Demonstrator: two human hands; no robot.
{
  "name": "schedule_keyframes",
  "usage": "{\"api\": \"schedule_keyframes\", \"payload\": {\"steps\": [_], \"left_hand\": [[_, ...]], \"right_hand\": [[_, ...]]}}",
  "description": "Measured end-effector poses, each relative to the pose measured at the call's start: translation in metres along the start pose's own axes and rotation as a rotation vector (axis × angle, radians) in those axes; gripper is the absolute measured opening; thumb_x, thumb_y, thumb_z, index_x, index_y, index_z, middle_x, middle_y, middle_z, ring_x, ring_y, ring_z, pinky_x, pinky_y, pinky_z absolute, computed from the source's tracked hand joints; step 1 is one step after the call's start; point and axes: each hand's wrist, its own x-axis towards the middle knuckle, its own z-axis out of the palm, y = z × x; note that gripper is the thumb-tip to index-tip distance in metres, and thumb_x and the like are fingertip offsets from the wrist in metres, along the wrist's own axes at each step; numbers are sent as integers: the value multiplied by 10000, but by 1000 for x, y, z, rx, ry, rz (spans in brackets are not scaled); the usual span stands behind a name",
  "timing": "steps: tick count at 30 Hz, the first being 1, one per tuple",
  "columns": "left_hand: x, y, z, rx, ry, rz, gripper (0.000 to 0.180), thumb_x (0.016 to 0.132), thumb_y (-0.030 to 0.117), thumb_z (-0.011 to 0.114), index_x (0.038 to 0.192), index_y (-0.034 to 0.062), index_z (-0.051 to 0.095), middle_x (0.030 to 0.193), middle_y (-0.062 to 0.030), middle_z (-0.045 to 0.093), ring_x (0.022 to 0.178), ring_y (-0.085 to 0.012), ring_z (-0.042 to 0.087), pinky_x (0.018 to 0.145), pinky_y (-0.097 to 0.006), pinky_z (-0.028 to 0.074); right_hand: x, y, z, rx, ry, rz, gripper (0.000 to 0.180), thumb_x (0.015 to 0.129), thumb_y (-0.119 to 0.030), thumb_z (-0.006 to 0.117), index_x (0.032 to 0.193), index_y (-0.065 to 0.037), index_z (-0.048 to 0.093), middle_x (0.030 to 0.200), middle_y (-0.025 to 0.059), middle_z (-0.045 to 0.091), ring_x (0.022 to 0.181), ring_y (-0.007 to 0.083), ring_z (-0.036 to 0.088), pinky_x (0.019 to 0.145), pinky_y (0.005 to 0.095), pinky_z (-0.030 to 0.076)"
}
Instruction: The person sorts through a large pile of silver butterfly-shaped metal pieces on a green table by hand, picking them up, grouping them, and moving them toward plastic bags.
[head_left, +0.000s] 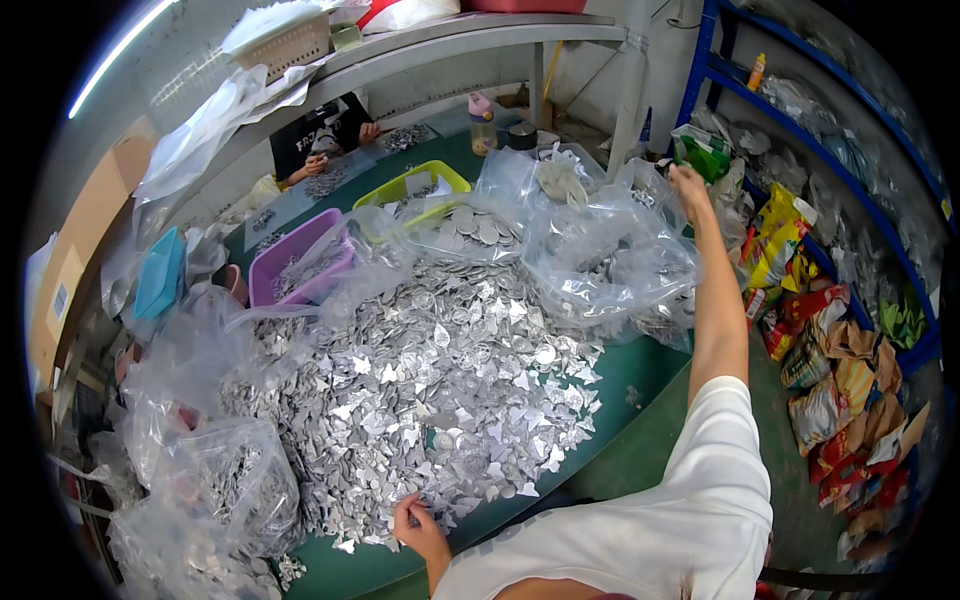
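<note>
A wide heap of small flat silver metal pieces (pixel 430 370) covers much of the green table (pixel 640 370). At its near edge lies my left hand (pixel 420 527), fingers curled in among the pieces; what they hold, if anything, is too small to make out. My right arm stretches far out to the right. The right hand (pixel 690 192) is closed beside clear plastic bags and a green package (pixel 703 152); its grip is hidden. A large clear bag of metal pieces (pixel 610 250) lies left of that forearm. Round silver discs (pixel 475 228) sit on plastic behind the heap.
Behind the heap stand a purple basket (pixel 262 275), a lime-green basket (pixel 460 178) and a bottle (pixel 482 125). Bags of pieces (pixel 235 480) crowd the left. Another person's hand (pixel 316 164) works across the table. Blue shelving (pixel 835 165) and stacked packages (pixel 820 400) line the right.
</note>
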Motion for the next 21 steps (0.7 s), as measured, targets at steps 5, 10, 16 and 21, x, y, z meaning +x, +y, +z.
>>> {"api": "schedule_keyframes", "payload": {"steps": [5, 10, 16, 21], "left_hand": [[-9, 1, -4, -2, 27, -42, 153, 839, -25, 452, 864, -20, 603, 699, -70, 584, 595, -121, 523, 549, -238, 420], [-4, 22, -1, -497, -91, -495, 181, 907, 96, 456, 988, -18, 571, 673, -21, 521, 498, -61, 412, 423, -197, 303], [-6, 26, 1, -557, -255, -494, 206, 912, 49, 417, 1042, -4, 567, 845, -42, 560, 529, -95, 452, 462, -216, 370], [-4, 20, 4, 32, -272, 93, 237, 828, 14, 527, 1060, 26, 571, 906, -90, 559, 504, -146, 442, 478, -247, 399]], "right_hand": [[-26, 12, 6, 202, -278, 3, 200, 840, -199, 605, 959, -38, 612, 833, 36, 618, 746, 136, 579, 667, 258, 463], [-115, -73, -1, 70, -119, -234, 319, 872, -201, 575, 1117, 3, 572, 1000, 87, 621, 887, 152, 592, 783, 250, 458], [-311, -103, 24, -321, -461, -593, 150, 771, -70, 618, 909, -10, 618, 929, 54, 619, 880, 169, 577, 811, 295, 436], [-424, -40, 115, -237, -1301, -524, 355, 665, -106, 726, 990, -25, 607, 1017, 116, 587, 982, 285, 527, 844, 341, 423]]}}
